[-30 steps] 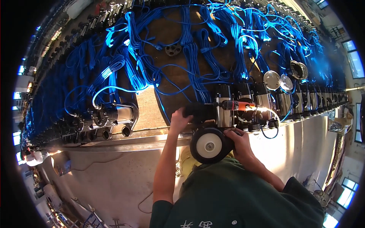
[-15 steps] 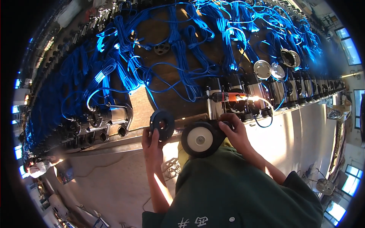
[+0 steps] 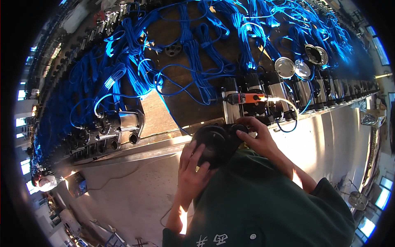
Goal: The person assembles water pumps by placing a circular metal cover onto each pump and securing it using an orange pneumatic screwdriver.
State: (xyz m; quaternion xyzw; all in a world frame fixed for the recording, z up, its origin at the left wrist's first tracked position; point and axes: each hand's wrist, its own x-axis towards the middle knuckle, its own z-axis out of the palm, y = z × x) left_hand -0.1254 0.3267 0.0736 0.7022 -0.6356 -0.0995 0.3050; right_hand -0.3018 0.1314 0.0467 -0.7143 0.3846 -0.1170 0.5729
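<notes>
Black round part point(image 3: 214, 142) sits by the person's chest, at the bench edge. Left hand point(image 3: 193, 168) cups it, fingers spread. Right hand point(image 3: 257, 136) grips its far side. Before, the left hand held a separate black ring.

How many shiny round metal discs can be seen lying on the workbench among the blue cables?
3. One metal disc lies right of centre, a second disc just beside it on the right, and a third disc farther up right. Cable bundles may hide more.
</notes>
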